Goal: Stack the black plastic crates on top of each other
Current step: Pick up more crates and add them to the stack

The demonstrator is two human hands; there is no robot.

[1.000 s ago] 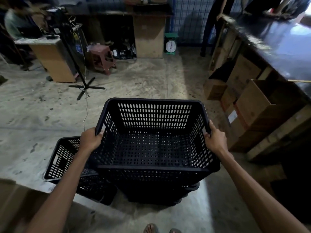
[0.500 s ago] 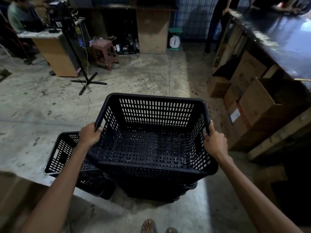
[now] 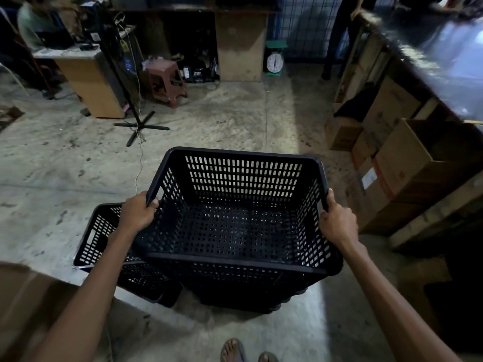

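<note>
A black perforated plastic crate [image 3: 243, 178] is held in front of me, tilted a little toward me. My left hand [image 3: 138, 211] grips its left rim and my right hand [image 3: 337, 220] grips its right rim. Under it, a dark stack of crates [image 3: 243, 296] stands on the concrete floor; only its lower edges show. To the left on the floor lies another black crate [image 3: 99, 236], partly hidden behind my left forearm.
Cardboard boxes [image 3: 418, 163] and a dark counter [image 3: 431, 56] line the right side. A brown stool [image 3: 167, 82], a stand with a cross base [image 3: 141, 126], a desk [image 3: 88, 82] and a green scale [image 3: 274, 60] stand at the back. My sandalled feet [image 3: 248, 352] show below.
The held crate has shifted slightly up and away over the stack, and my view has tipped a little. Both hands keep the same grip on the rims.
</note>
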